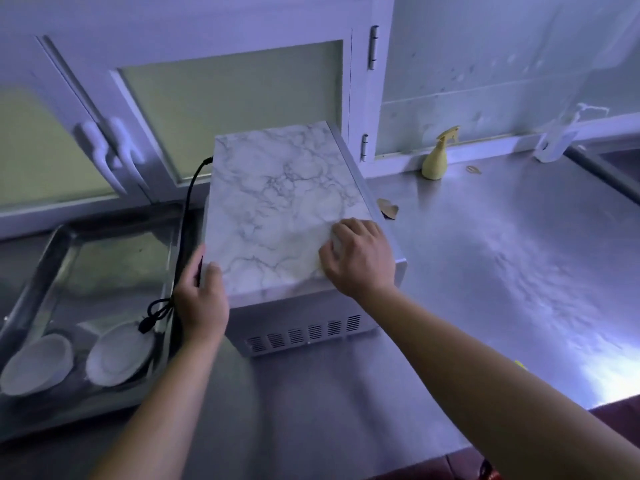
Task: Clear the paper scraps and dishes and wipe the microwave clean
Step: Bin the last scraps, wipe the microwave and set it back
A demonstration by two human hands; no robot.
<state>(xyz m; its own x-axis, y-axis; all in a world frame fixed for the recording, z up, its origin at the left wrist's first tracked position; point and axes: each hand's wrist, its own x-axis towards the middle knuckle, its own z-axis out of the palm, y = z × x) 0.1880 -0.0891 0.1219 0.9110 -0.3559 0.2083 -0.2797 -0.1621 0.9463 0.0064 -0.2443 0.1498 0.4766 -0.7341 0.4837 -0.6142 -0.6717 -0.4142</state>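
Note:
The microwave [277,202] has a marble-patterned top and stands on the steel counter with its vented side toward me. My left hand [202,299] grips its near left corner, thumb on top. My right hand [358,258] rests on the top near the right edge, fingers curled over a pale cloth [336,242] that is mostly hidden beneath them. Two white dishes [38,363] [117,355] lie in the steel sink [45,258] to the left. A brown paper scrap [388,207] lies on the counter just right of the microwave.
The microwave's black power cord [187,216] runs down its left side and loops over the sink edge. A yellow spray bottle [437,159] stands by the back wall. A small scrap [472,169] lies near it. A second sink rim [602,171] is at far right.

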